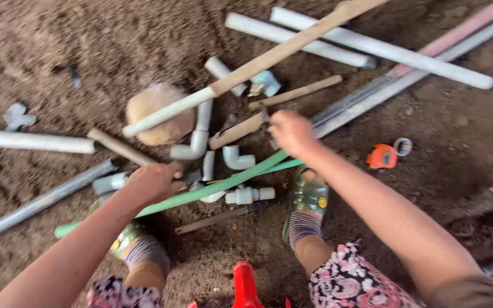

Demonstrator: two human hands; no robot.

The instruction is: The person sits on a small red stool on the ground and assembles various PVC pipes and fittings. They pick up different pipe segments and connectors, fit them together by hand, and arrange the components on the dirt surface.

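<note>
Near the middle of the dirt floor (87,45), the right hand (292,132) is closed around a wooden-handled tool (241,130). At eight o'clock from it, the left hand (152,182) curls on a green pipe (212,187). Loose pipes and elbow fittings (238,159) lie unjoined around them; no containers visible.

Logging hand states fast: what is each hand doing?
Left hand: closed on a pipe piece.
Right hand: closed around a tool handle; blurred.
</note>
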